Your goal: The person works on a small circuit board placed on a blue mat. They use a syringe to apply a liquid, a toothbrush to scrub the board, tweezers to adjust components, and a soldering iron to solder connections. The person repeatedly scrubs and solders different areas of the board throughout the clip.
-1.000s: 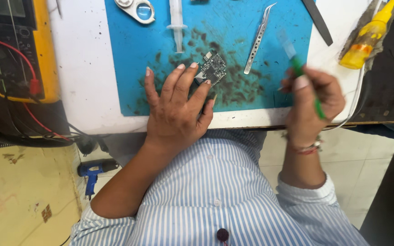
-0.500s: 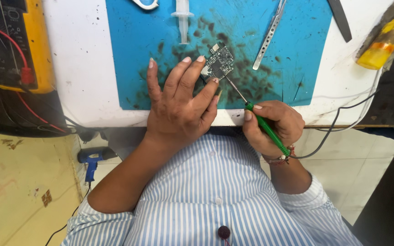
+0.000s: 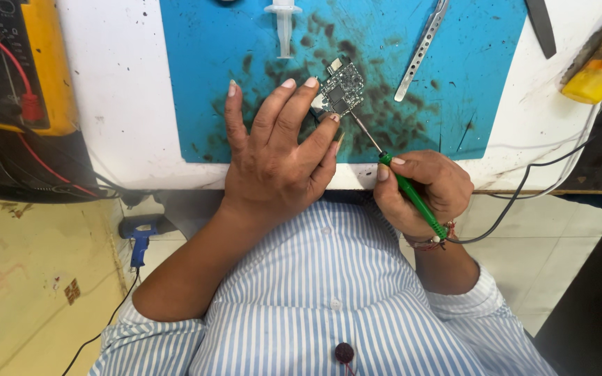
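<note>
My left hand point(image 3: 280, 157) lies spread, fingertips pinning the small circuit board point(image 3: 339, 87) on the blue mat point(image 3: 196, 83), right hand point(image 3: 423, 188) pinching the green-handled iron point(image 3: 412, 198); a slip could burn those fingertips.

We saw the scene under bright, even light that seemed to come from above and ahead, with no hard glare anywhere. Beyond the left hand's point(image 3: 273, 157) fingertips point(image 3: 309, 82) the small circuit board point(image 3: 339, 87) stood sharp, its chips distinct. Only a thin, soft shadow lay just under those fingers on the blue mat point(image 3: 210, 83). Near the right hand's point(image 3: 423, 184) fingers point(image 3: 398, 161) the green-handled tool point(image 3: 412, 198) was crisp, its metal tip faintly shiny. Well out from the fingers, we noticed the white table edge point(image 3: 127, 139) bowing from wide-lens distortion, and the far right corner fell into dark shade. We found no motion blur.
</note>
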